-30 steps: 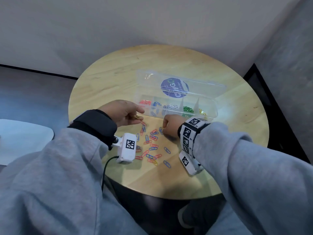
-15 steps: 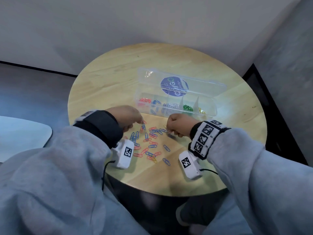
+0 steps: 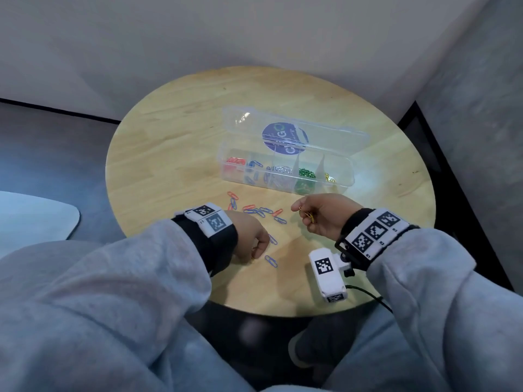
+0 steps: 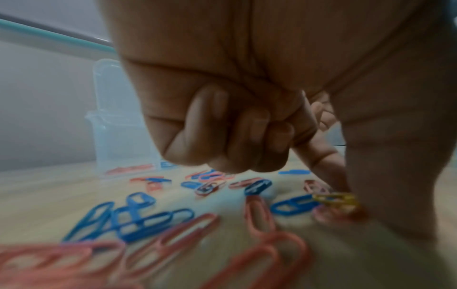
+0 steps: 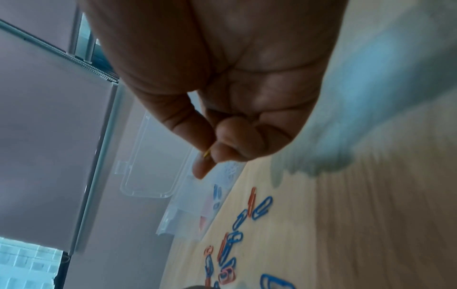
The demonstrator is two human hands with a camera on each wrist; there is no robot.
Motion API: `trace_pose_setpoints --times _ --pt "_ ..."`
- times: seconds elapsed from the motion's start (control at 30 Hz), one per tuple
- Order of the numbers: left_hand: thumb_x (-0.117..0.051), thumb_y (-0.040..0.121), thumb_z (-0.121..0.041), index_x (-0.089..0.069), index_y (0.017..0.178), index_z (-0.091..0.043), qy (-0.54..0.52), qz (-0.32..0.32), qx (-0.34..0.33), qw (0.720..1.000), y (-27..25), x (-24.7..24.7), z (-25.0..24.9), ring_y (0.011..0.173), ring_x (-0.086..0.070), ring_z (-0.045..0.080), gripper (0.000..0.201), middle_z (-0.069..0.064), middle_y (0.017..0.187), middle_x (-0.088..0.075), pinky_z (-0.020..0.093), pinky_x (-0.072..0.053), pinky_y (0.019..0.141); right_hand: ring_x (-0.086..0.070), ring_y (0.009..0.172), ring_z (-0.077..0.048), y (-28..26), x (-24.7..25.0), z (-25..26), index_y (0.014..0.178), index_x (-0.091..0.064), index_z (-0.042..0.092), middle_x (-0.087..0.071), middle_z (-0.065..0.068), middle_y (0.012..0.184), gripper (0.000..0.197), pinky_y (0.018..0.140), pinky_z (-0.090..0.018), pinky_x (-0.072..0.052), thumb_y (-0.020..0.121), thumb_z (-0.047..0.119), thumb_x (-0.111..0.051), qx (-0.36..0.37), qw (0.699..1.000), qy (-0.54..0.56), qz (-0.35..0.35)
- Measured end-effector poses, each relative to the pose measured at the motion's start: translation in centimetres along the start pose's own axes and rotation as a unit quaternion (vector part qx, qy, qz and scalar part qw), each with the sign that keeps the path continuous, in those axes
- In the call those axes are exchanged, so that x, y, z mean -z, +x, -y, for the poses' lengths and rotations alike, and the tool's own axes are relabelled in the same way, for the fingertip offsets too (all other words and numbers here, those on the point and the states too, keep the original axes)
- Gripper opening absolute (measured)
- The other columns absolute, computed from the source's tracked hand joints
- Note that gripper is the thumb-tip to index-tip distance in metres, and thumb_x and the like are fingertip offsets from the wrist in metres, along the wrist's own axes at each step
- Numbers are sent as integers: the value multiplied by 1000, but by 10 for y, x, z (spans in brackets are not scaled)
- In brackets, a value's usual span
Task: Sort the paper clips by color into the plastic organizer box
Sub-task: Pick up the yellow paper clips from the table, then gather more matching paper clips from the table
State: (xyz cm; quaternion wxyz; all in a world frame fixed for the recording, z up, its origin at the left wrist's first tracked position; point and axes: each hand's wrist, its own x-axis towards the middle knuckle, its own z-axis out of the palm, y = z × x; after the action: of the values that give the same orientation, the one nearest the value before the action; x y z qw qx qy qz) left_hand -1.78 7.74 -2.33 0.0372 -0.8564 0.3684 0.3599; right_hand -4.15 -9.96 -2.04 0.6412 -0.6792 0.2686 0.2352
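Observation:
The clear plastic organizer box [image 3: 343, 168] lies open on the round wooden table [image 3: 169, 154], its lid tipped back; its compartments hold red, blue, silver, green and yellow clips. Loose blue and red paper clips [image 3: 256, 211] are scattered in front of it. My left hand [image 3: 256, 254] is low at the near side of the pile, index finger and thumb pinching a yellow clip [image 4: 336, 198] that lies on the table. My right hand [image 3: 304, 215] is raised off the table to the right of the pile, pinching yellow clips [image 3: 309, 218]; one yellow tip [image 5: 207, 153] shows between thumb and finger.
A white wrist camera unit [image 3: 328, 274] hangs under my right wrist above the table's near edge. A pale rounded surface [image 3: 34, 219] lies off to the left below table height. A dark wall edge [image 3: 441, 154] runs close along the table's right side.
My left hand has pulled back from the pile's far left to its near side and reached down to a yellow clip. My right hand has lifted off the table, turned and moved right.

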Motion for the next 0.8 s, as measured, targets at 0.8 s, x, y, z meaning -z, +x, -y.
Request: trace_pose_setpoints --times 0.8 --pt "-60 78 -13 -58 85 -28 -502 -169 -114 840 -8 28 -1 83 -57 25 17 0 90 -60 41 -49 81 -64 66 -25 -4 -30 3 105 -57 3 -59 -17 82 46 60 -28 -58 98 33 -23 -53 961 199 183"
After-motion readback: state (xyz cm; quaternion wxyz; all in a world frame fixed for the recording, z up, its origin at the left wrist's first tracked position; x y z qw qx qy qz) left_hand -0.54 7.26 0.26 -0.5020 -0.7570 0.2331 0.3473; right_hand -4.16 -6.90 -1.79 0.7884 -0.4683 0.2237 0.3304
